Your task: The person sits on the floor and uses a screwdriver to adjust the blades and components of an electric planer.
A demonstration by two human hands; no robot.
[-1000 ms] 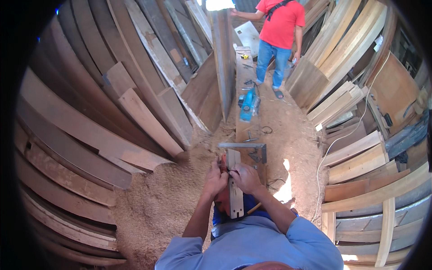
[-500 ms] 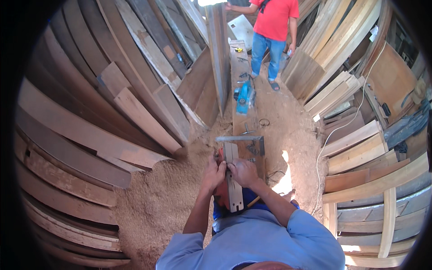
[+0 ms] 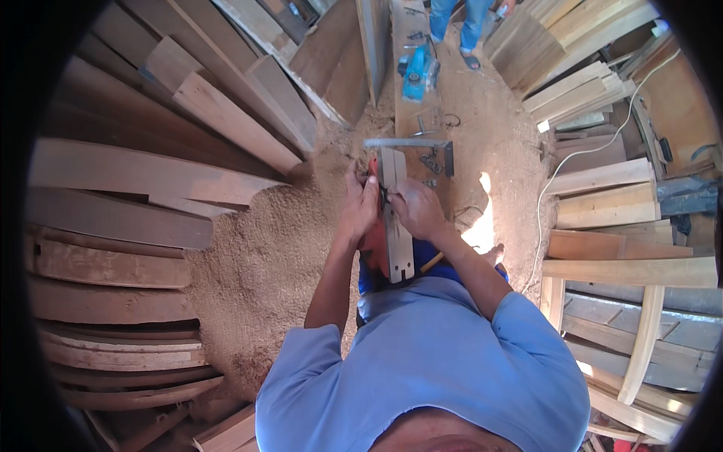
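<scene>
A red electric planer (image 3: 400,255) rests sole up across my lap, its pale metal sole facing me and its red body showing along the left side. My left hand (image 3: 358,211) is closed around its left side, thumb along the edge. At the middle of the sole, near the cutter slot, the fingers of my right hand (image 3: 419,212) are pinched together. Something small and dark shows at those fingertips, too small to name. Just past the planer's far end, a metal square (image 3: 410,142) lies on the wooden bench (image 3: 410,113).
A blue electric planer (image 3: 416,77) stands farther along the bench, with small metal parts (image 3: 431,162) nearer. Boards (image 3: 226,120) lean at left and lumber stacks (image 3: 602,181) at right. Shavings cover the floor (image 3: 256,279). A white cord (image 3: 576,156) crosses at right. Another person's legs (image 3: 468,30) stand beyond.
The view has tipped downward, so the bench, planer and hands sit higher in it and the other person's upper body is out of sight. Both hands stay at the red planer.
</scene>
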